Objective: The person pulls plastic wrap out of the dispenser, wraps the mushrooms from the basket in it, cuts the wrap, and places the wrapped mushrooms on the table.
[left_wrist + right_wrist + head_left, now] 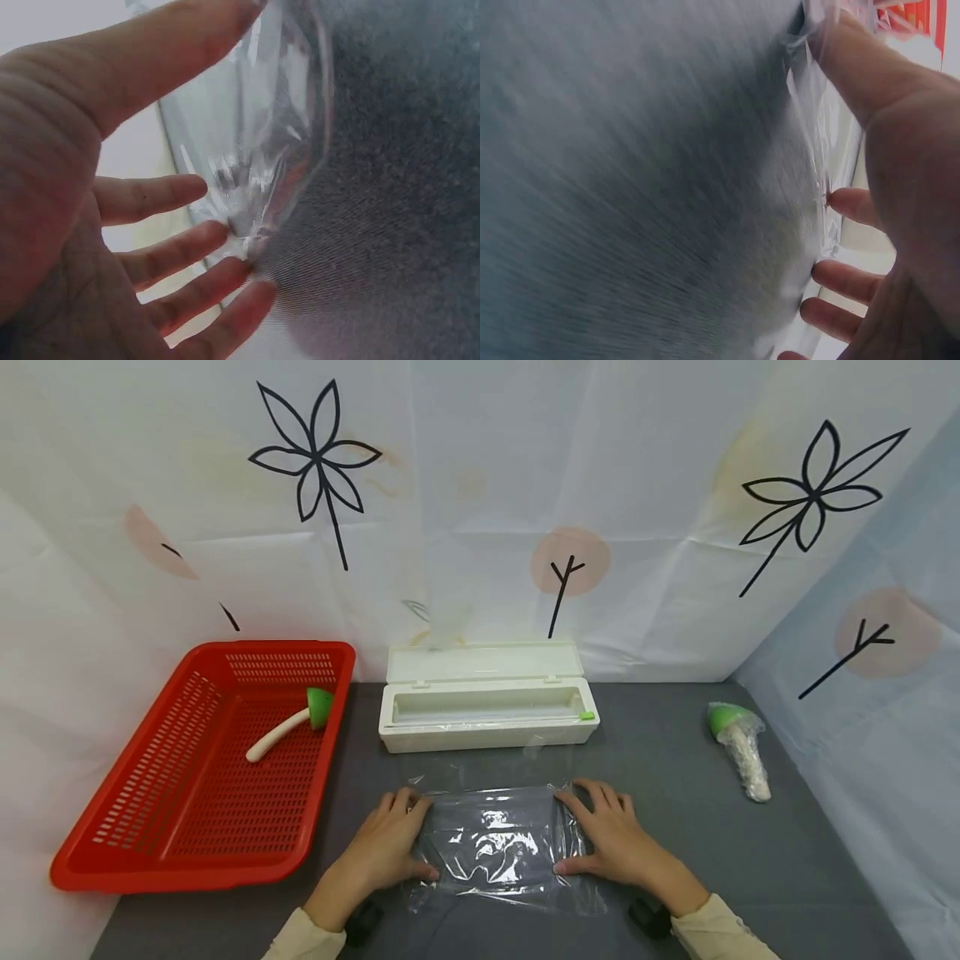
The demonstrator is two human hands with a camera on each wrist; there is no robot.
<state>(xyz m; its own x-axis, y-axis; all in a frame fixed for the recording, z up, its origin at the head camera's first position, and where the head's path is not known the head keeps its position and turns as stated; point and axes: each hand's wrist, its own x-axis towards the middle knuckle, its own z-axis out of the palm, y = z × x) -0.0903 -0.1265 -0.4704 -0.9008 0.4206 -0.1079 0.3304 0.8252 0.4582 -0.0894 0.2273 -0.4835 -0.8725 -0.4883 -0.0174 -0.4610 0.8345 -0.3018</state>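
A sheet of clear cling film [491,847] lies on the grey table between my two hands, shiny and wrinkled at its sides. Along its left side, my left hand [384,843] rests with fingers spread and the thumb on the film. My right hand [611,837] mirrors it on the right side, its thumb and index finger touching the film. From the left wrist view, crumpled film [255,172] shows beside the parted fingers. In the right wrist view the film's edge [817,150] runs past the fingertips.
Behind the film stands a white cling film box [480,739], lid raised, with a green slider [587,716]. At left, a red basket [315,835] contains a green-capped toy mushroom [281,733]. A film-wrapped toy mushroom [742,750] lies at far right, near a patterned curtain [465,485].
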